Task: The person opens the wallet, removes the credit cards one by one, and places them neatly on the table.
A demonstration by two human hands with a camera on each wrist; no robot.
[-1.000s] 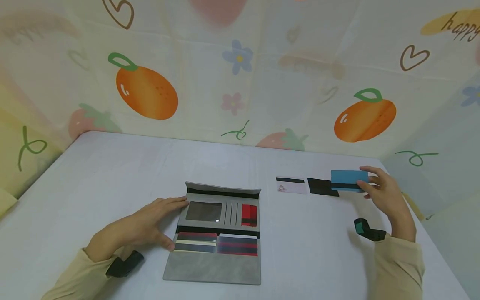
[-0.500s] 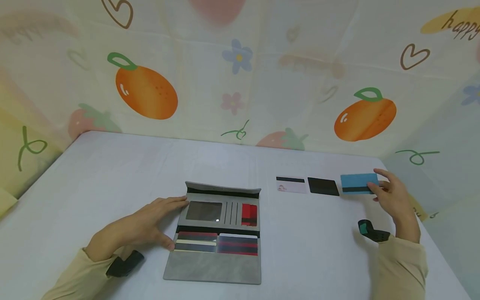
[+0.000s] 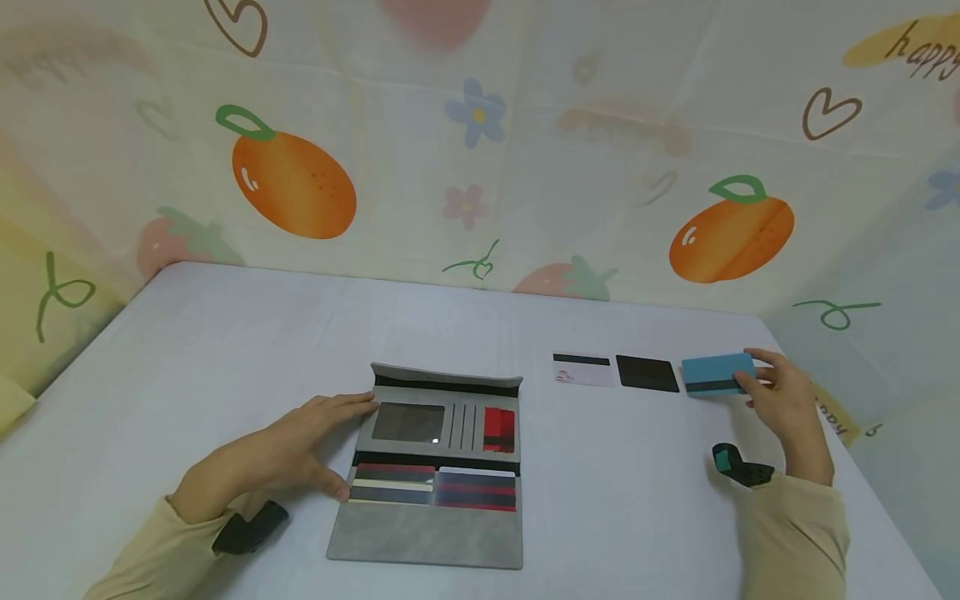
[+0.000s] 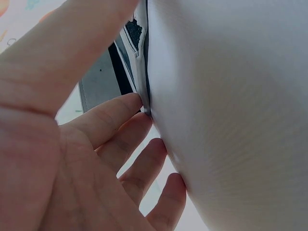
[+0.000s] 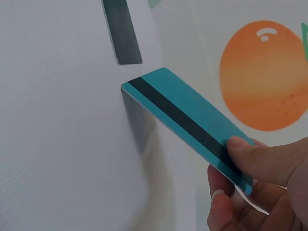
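My right hand (image 3: 783,396) pinches a blue card (image 3: 712,375) by its right end, thumb on top and fingers beneath. In the right wrist view the blue card (image 5: 187,120) has a dark stripe and tilts over the white table, casting a shadow. To its left lie a black card (image 3: 647,373) and a white card (image 3: 582,372) with a dark stripe. A grey wallet (image 3: 427,533) lies unfolded at the front middle, with several cards in its slots. My left hand (image 3: 281,454) rests at the wallet's left edge, fingers extended, fingertips and thumb touching it.
The white tabletop (image 3: 600,500) runs back to a printed fabric backdrop (image 3: 480,150) with oranges and flowers. A red card (image 3: 498,429) sits in the wallet's upper right slot. Black devices are on both wrists, like the left one (image 3: 251,527).
The blue card has moved right, off the black card it overlapped, then slightly lower towards the table. My left hand and the wallet have stayed put.
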